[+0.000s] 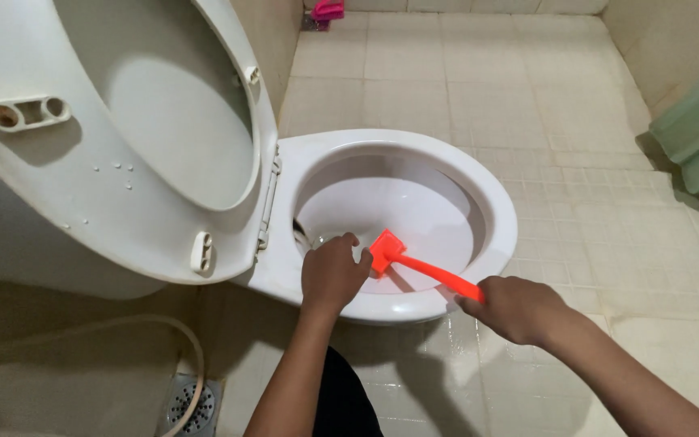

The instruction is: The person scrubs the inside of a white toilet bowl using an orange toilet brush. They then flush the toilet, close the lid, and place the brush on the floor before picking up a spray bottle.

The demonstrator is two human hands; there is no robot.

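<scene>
Two bare hands work over a glossy white toilet bowl (495,212), smooth and oval, its seat and lid (123,162) raised and beaded with droplets. Inside lies an orange plastic brush (414,265), its flat squarish head near the front wall. The right hand (515,307) has fingers closed round the slim handle; the left hand (332,273) curls on the rim, fingertips seemingly touching the head. Pale floor tiles (479,89) look wet
</scene>
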